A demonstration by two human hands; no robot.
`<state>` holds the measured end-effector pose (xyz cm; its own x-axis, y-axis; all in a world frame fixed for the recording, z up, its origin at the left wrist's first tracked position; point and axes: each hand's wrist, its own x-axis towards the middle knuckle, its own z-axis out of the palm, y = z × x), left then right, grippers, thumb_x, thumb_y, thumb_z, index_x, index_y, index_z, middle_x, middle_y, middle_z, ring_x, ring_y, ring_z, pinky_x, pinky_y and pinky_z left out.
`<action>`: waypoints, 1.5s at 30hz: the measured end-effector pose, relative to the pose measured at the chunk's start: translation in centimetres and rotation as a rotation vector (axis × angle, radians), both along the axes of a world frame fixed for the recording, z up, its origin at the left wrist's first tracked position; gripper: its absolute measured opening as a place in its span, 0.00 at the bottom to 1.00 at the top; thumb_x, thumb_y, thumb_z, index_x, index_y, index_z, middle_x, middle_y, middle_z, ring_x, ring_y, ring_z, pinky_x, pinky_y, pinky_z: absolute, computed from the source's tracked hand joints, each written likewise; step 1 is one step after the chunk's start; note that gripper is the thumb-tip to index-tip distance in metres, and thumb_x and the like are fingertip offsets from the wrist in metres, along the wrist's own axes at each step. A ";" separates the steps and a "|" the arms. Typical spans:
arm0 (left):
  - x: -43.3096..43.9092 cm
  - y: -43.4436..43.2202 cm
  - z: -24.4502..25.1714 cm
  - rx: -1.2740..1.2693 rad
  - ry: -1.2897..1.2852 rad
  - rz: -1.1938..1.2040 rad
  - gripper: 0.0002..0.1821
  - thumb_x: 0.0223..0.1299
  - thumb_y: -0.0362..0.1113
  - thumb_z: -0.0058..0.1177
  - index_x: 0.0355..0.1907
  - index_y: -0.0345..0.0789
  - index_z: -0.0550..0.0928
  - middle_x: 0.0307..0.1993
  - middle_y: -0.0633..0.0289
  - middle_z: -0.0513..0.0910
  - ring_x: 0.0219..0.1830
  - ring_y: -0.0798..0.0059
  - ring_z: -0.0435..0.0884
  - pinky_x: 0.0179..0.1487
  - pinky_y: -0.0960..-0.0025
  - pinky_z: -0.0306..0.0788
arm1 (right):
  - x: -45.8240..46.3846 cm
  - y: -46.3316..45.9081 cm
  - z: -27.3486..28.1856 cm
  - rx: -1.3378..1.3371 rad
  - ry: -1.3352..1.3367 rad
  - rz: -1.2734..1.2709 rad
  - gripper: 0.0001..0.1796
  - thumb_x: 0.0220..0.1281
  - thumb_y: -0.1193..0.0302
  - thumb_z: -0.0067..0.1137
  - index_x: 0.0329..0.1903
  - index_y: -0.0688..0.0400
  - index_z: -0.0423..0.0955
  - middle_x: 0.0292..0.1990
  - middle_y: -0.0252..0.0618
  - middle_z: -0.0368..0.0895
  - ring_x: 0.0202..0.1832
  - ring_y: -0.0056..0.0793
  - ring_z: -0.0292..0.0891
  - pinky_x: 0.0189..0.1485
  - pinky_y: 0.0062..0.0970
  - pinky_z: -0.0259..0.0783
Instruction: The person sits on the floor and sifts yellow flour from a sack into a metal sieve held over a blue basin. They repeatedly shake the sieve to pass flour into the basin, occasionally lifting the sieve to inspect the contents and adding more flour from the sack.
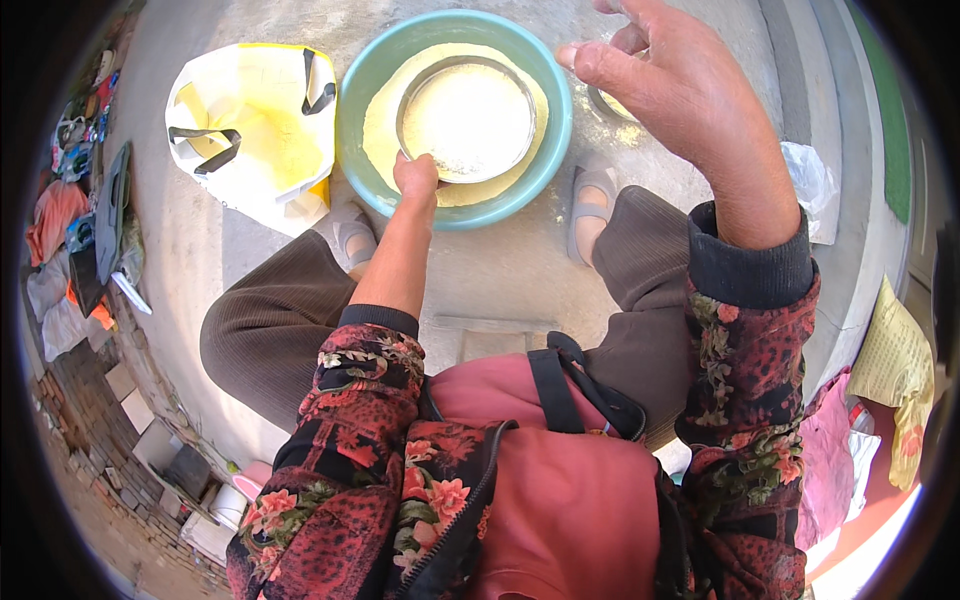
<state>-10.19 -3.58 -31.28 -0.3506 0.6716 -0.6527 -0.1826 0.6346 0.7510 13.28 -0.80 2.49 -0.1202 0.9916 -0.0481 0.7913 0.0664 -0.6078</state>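
My left hand [417, 178] grips the near rim of a round metal-rimmed sieve [468, 120] that holds pale yellow flour or meal. The sieve is inside a large teal plastic basin [556, 142], above a wide layer of yellow flour [379, 127]. Raised at the upper right, my right hand [645, 67] has its thumb and fingers apart, with nothing seen in its grasp. Partly hidden behind that hand is a round container [600, 101] on the ground, with spilled flour [628, 135] beside it.
Left of the basin stands an open white and yellow bag [255, 135] with dark handles and yellow flour inside. My feet are on either side of the basin's near edge. A clear plastic bag [810, 176] lies by the step at right. Mixed bags and cloths [56, 217] line the far left.
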 end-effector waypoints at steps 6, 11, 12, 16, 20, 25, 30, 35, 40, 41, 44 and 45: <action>0.3 -0.1 -1.9 -0.003 0.052 -0.091 0.26 0.52 0.22 0.43 0.58 0.33 0.73 0.47 0.50 0.80 0.42 0.58 0.83 0.36 0.62 0.81 | -0.5 -1.4 1.6 -0.065 0.050 0.072 0.25 0.52 0.62 0.60 0.43 0.72 0.71 0.31 0.63 0.78 0.36 0.56 0.77 0.38 0.39 0.71; 0.2 -0.3 -2.3 -0.024 0.080 -0.167 0.26 0.52 0.21 0.43 0.57 0.33 0.74 0.47 0.51 0.79 0.41 0.60 0.83 0.37 0.63 0.80 | -1.3 -1.6 1.6 0.007 -0.018 0.064 0.24 0.53 0.62 0.60 0.42 0.72 0.71 0.30 0.62 0.77 0.35 0.56 0.77 0.37 0.39 0.71; 0.3 -0.4 -2.4 -0.001 0.086 -0.186 0.26 0.52 0.22 0.44 0.58 0.33 0.74 0.48 0.51 0.79 0.43 0.60 0.82 0.39 0.63 0.80 | -1.3 -1.5 1.6 -0.006 -0.009 0.065 0.24 0.53 0.62 0.60 0.42 0.72 0.71 0.30 0.62 0.77 0.35 0.56 0.77 0.38 0.39 0.71; 0.5 -0.2 -2.7 -0.025 0.023 -0.022 0.26 0.51 0.22 0.45 0.57 0.32 0.75 0.47 0.52 0.80 0.46 0.64 0.81 0.45 0.67 0.75 | -1.2 -1.6 1.7 -0.018 -0.014 0.065 0.22 0.53 0.63 0.60 0.42 0.71 0.72 0.30 0.61 0.78 0.35 0.55 0.77 0.38 0.39 0.71; 0.4 0.2 -2.9 0.003 0.166 -0.199 0.26 0.51 0.22 0.45 0.58 0.32 0.74 0.50 0.51 0.79 0.48 0.65 0.80 0.52 0.70 0.72 | -1.1 -1.8 1.6 -0.020 0.026 0.067 0.21 0.54 0.63 0.60 0.41 0.69 0.72 0.31 0.60 0.78 0.35 0.55 0.78 0.38 0.39 0.71; 0.3 0.0 -3.5 0.006 -0.043 0.079 0.27 0.50 0.22 0.45 0.57 0.31 0.75 0.49 0.52 0.80 0.48 0.65 0.80 0.53 0.71 0.71 | -1.2 -0.6 0.8 -0.089 0.112 0.085 0.20 0.54 0.64 0.60 0.42 0.69 0.72 0.31 0.60 0.78 0.36 0.54 0.78 0.39 0.38 0.71; 0.7 -0.8 -4.2 0.062 0.118 -0.107 0.28 0.50 0.22 0.45 0.59 0.31 0.72 0.51 0.54 0.79 0.50 0.66 0.79 0.56 0.71 0.69 | -1.7 -1.8 1.6 -0.012 0.022 0.086 0.21 0.54 0.63 0.61 0.42 0.69 0.72 0.31 0.60 0.78 0.36 0.54 0.78 0.39 0.38 0.71; 0.9 -0.9 -4.2 0.041 0.091 -0.007 0.27 0.50 0.23 0.45 0.57 0.31 0.74 0.50 0.54 0.80 0.50 0.65 0.79 0.56 0.71 0.69 | -1.7 -1.1 1.9 -0.093 0.056 0.080 0.22 0.54 0.63 0.61 0.43 0.69 0.72 0.31 0.60 0.78 0.36 0.54 0.78 0.38 0.38 0.71; 0.7 -1.0 -4.3 0.055 -0.007 0.052 0.27 0.49 0.23 0.45 0.57 0.31 0.74 0.49 0.53 0.80 0.51 0.64 0.79 0.56 0.70 0.69 | -1.2 -0.3 1.2 -0.161 0.122 0.083 0.22 0.54 0.63 0.61 0.43 0.69 0.72 0.30 0.59 0.78 0.35 0.54 0.78 0.38 0.38 0.71; 0.8 -1.0 -4.4 0.058 -0.077 0.156 0.27 0.49 0.23 0.45 0.57 0.31 0.74 0.49 0.53 0.80 0.51 0.64 0.79 0.55 0.71 0.69 | -1.3 -0.5 1.0 -0.139 0.102 0.077 0.22 0.54 0.63 0.61 0.43 0.69 0.72 0.30 0.59 0.78 0.35 0.54 0.78 0.38 0.38 0.71; 0.8 -1.3 -4.7 0.067 0.077 -0.039 0.28 0.50 0.22 0.45 0.59 0.31 0.73 0.50 0.53 0.80 0.51 0.64 0.78 0.55 0.70 0.70 | -1.5 -1.0 1.0 -0.056 0.070 0.116 0.21 0.54 0.63 0.61 0.43 0.69 0.72 0.30 0.59 0.78 0.35 0.53 0.78 0.38 0.37 0.71; 0.9 -1.4 -4.8 0.036 0.123 -0.137 0.28 0.51 0.22 0.45 0.59 0.31 0.72 0.51 0.53 0.79 0.52 0.64 0.78 0.55 0.70 0.70 | -1.5 -0.8 0.9 -0.058 0.095 0.136 0.21 0.54 0.63 0.61 0.43 0.69 0.72 0.30 0.59 0.78 0.35 0.53 0.78 0.38 0.37 0.71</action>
